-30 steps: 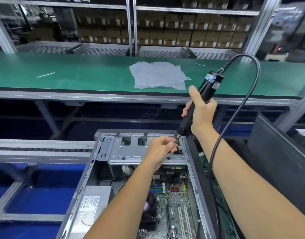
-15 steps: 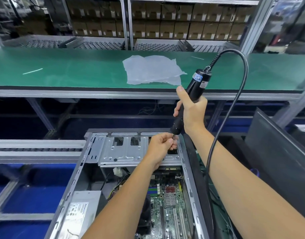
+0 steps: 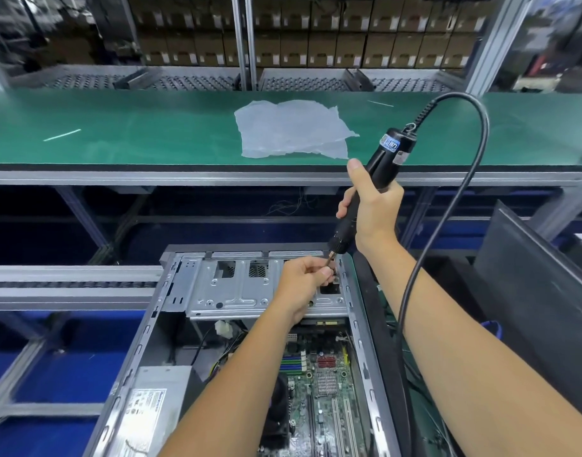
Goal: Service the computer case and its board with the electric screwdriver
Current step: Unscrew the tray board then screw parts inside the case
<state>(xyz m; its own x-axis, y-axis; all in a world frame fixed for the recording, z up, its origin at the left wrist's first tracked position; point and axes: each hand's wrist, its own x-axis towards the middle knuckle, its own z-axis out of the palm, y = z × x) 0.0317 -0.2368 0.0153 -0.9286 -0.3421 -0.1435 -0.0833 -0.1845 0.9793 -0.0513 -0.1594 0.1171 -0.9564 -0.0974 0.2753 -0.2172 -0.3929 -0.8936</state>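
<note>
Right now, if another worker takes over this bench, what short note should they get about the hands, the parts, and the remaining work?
Right hand grips the electric screwdriver, tilted, bit down at the far right corner of the drive bracket.
Left hand pinches at the bit tip; a screw there is too small to confirm.
Computer case lies open, board exposed below the bracket.
Done: cannot tell how many screws.
Left: finish this corner, then continue with the board.

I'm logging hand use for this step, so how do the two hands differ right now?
The right hand wraps the electric screwdriver body, raised above the computer case; the left hand sits lower, over the metal drive cage, fingers pinched at the bit tip. Right thumb points up; left fingers curl inward. Both work at the case's far right corner.
</note>
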